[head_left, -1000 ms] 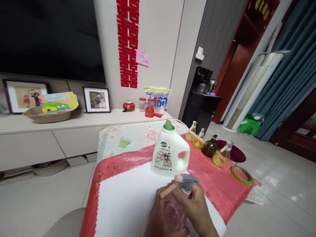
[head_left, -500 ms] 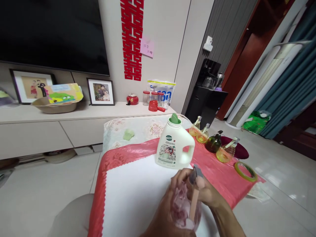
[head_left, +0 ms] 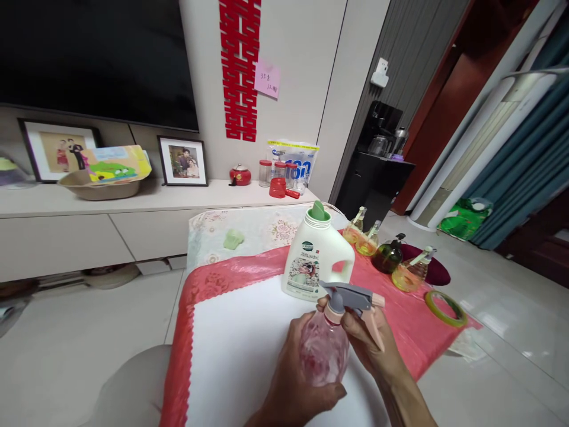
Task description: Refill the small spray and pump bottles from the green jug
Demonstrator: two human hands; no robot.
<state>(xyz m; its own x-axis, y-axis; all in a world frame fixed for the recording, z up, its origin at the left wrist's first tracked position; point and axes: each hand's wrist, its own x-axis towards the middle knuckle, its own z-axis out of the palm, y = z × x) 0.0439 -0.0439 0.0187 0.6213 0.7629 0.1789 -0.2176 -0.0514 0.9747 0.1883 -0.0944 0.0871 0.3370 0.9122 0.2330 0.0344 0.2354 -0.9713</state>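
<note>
A clear pink spray bottle is held over the white sheet at the table's front. My left hand wraps round its body from the left and below. On the right, my right hand has its fingers closed at the grey and pink spray head, which sits on the bottle's neck with its nozzle pointing right. Just behind the bottle stands a large cream jug, upright, its top ringed with green. Part of the jug's base is hidden by the spray head.
Several bottles, among them a dark pump bottle, line the table's right side, with a roll of yellow tape nearer me. A crumpled green piece lies on the floral cloth. A long cabinet stands behind.
The spray head has turned: its nozzle now points right instead of toward me. My right hand has shifted with it, and more of the pink bottle shows.
</note>
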